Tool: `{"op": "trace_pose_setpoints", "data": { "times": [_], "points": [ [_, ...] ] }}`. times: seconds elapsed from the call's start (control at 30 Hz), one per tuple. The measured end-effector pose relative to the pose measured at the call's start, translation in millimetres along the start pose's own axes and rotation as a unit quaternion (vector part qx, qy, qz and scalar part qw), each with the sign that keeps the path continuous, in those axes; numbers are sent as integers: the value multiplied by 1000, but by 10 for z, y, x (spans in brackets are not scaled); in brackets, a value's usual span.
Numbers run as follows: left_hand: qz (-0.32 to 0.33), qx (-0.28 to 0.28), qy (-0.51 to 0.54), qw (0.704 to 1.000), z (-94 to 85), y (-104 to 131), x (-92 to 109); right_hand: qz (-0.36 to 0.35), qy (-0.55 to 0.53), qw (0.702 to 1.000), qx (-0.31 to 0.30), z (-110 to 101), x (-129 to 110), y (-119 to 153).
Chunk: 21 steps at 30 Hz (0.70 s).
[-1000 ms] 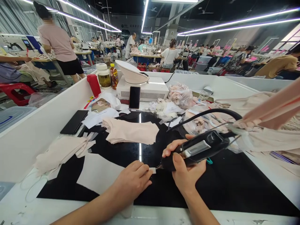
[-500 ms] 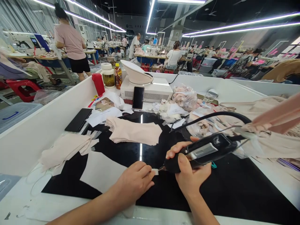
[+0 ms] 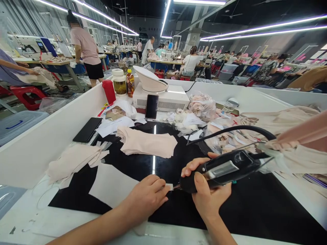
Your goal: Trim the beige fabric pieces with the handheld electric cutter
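My right hand is wrapped round a black corded handheld tool, whose thin metal tip points left. That tip meets the end of a small white strip low over the black work surface. My left hand is closed, its fingertips pinching the strip's other end. Under and left of this hand lies a pale, curved-edged sheet. Beyond it rests a stack of light pink fabric pieces. Another fabric pile lies at the left.
A phone leans against a white box. Jars, a bottle and a red cup stand at the back left. Fabric scraps and plastic bags fill the right back. A black flat case lies left. People work beyond the white walls.
The view has shifted slightly. Both hands keep nearly the same pose, with the tool tip still at the strip. A person in pink at the back left has turned and moved an arm.
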<state>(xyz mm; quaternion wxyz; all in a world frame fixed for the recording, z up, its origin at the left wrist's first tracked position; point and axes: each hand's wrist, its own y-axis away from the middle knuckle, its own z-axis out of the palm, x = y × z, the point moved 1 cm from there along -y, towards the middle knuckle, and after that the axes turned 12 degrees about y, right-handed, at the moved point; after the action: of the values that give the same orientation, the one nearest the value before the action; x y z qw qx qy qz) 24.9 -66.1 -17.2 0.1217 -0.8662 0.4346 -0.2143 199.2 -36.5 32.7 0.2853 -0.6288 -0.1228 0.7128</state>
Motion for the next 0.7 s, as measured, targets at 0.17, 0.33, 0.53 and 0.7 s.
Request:
{"op": "trace_pose_setpoints", "data": {
  "times": [0.17,0.33,0.53,0.7],
  "points": [
    [-15,-32,13,999,-69,3,22,3,2,1000,9,-23,-19,-33],
    [-22,-19,21,999,-69,11,19,-1,-3,1000,23,-4,0,-70],
    [-20,-35,23,999,-47,23,-5,0,-4,1000,9,2,23,-30],
    [-7,-8,25,1000,-72,64,1,-6,6,1000,12,11,11,-25]
  ]
}}
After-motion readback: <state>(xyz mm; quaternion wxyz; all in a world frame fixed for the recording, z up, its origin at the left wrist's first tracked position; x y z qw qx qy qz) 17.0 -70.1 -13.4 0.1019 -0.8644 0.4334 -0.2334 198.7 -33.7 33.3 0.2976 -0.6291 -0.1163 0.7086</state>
